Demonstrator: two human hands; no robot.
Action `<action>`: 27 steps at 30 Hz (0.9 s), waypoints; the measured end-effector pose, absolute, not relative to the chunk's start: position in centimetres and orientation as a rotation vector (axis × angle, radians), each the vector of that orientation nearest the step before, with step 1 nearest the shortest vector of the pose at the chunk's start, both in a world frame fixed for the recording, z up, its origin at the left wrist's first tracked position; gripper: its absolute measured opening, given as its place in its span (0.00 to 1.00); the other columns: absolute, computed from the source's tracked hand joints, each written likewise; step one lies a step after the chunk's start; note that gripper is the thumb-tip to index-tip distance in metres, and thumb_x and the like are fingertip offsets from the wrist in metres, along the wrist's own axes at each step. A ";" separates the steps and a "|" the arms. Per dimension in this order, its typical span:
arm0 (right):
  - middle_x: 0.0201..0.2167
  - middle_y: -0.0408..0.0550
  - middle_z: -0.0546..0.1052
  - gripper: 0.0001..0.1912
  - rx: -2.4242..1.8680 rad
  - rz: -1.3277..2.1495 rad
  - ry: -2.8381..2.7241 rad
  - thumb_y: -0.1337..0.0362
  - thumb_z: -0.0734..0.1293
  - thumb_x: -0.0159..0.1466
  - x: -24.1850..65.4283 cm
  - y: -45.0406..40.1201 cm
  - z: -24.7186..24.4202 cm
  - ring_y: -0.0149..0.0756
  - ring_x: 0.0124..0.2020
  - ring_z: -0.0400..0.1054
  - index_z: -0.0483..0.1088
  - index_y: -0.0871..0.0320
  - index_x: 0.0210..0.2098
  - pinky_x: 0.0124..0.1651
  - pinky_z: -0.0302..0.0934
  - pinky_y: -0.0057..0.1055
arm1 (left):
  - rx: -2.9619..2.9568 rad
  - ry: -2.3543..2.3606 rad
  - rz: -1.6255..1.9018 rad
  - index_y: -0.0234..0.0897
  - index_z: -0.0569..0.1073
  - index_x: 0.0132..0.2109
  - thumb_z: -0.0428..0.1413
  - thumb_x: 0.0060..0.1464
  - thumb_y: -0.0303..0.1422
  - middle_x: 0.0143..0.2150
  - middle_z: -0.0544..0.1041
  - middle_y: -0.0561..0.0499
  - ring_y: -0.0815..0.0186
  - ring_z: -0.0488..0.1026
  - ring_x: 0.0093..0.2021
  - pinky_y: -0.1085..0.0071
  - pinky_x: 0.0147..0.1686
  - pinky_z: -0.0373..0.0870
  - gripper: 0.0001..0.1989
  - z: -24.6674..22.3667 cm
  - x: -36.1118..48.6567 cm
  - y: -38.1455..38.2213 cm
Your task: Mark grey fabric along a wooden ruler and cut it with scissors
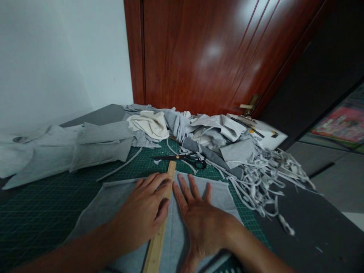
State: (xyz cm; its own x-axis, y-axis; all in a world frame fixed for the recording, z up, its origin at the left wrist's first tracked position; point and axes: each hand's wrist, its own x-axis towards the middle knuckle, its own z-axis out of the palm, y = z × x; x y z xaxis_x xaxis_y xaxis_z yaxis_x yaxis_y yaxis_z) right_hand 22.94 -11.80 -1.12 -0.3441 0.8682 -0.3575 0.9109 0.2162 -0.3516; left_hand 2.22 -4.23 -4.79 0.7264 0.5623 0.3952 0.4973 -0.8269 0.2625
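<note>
A grey cloth piece [119, 195] lies spread on the green cutting mat [36, 216]. Across it, running away from me, is a wooden ruler [156, 248], its far end past the cloth's top edge. My left hand [142, 206] rests at the ruler's left side, its fingertips reaching onto the ruler and its thumb beside it. My right hand [199, 218] lies flat on the cloth just right of the ruler, fingers spread. Beyond the ruler's far end, black scissors [196, 161] lie on the mat.
Grey and white fabric pieces [216, 129] are heaped at the back, with tangled cloth strips [258, 182] to the right. A folded grey garment [99, 146] lies at the left. Behind stand a white wall [62, 57] and a brown door [193, 57].
</note>
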 end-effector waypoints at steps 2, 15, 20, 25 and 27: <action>0.79 0.65 0.19 0.87 1.732 -0.782 2.393 0.31 0.82 0.48 22.9 -11.8 -1.4 0.78 0.76 0.08 0.18 0.54 0.79 0.66 0.15 0.87 | 2.873 0.832 0.668 0.37 0.76 0.66 0.49 0.68 0.30 0.68 0.77 0.39 0.46 0.70 0.68 0.46 0.65 0.67 0.24 -5.2 2.1 -4.0; 0.80 0.63 0.19 0.86 1.825 -0.738 2.336 0.34 0.83 0.50 22.2 -12.1 -1.3 0.76 0.77 0.09 0.18 0.56 0.79 0.69 0.12 0.83 | 2.977 0.790 0.620 0.31 0.72 0.71 0.47 0.69 0.29 0.74 0.71 0.33 0.44 0.69 0.72 0.44 0.65 0.63 0.27 -5.8 2.6 -3.6; 0.80 0.63 0.19 0.86 1.798 -0.790 2.352 0.35 0.83 0.49 22.1 -11.9 -1.1 0.75 0.77 0.08 0.19 0.55 0.80 0.68 0.11 0.83 | 2.968 0.794 0.636 0.31 0.73 0.70 0.47 0.69 0.29 0.72 0.72 0.32 0.43 0.70 0.71 0.44 0.64 0.63 0.26 -5.8 2.9 -3.7; 0.79 0.64 0.18 0.85 1.777 -0.779 2.346 0.33 0.82 0.51 22.5 -11.9 -1.2 0.76 0.77 0.07 0.18 0.56 0.79 0.67 0.11 0.85 | 2.987 0.819 0.582 0.28 0.73 0.69 0.45 0.70 0.29 0.72 0.73 0.31 0.42 0.68 0.71 0.42 0.62 0.62 0.27 -5.6 3.1 -3.8; 0.79 0.65 0.17 0.87 1.707 -0.792 2.411 0.31 0.81 0.49 22.9 -12.1 -1.2 0.77 0.76 0.07 0.16 0.57 0.79 0.65 0.10 0.86 | 2.983 0.819 0.575 0.29 0.73 0.69 0.45 0.70 0.30 0.72 0.73 0.32 0.43 0.68 0.71 0.43 0.62 0.63 0.26 -5.5 3.2 -3.8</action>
